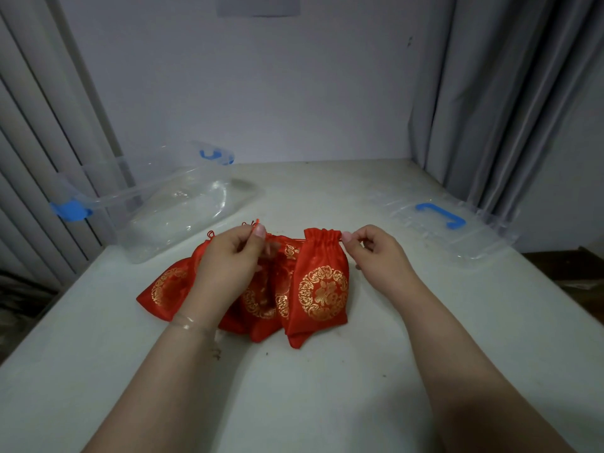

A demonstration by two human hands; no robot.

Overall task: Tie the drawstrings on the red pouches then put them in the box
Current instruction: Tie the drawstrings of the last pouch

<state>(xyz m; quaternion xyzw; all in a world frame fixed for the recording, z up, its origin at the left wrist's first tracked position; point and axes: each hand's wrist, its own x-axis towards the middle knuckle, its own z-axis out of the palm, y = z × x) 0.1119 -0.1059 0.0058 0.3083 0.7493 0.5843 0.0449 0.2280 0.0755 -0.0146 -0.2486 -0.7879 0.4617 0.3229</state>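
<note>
A heap of red pouches (258, 295) with gold round emblems lies at the middle of the white tabletop (327, 387). At the right of the heap 1 pouch (322, 289) has its mouth gathered tight, and a red drawstring (287, 238) runs out from each side of that mouth. The left hand (228, 256) pinches the left end of the cord between thumb and forefinger, above the heap; its other fingers (258, 238) curl in. The right hand (376, 253) pinches the right end just beside the gathered mouth, fingers pressed together at the tips. A thin bracelet (188, 325) sits on the left wrist. The clear box (157, 204) with blue latches stands open at far left, apart from the heap. Its clear lid (444, 230) with a blue handle lies flat at far right, by the grey curtain (506, 93).
</note>
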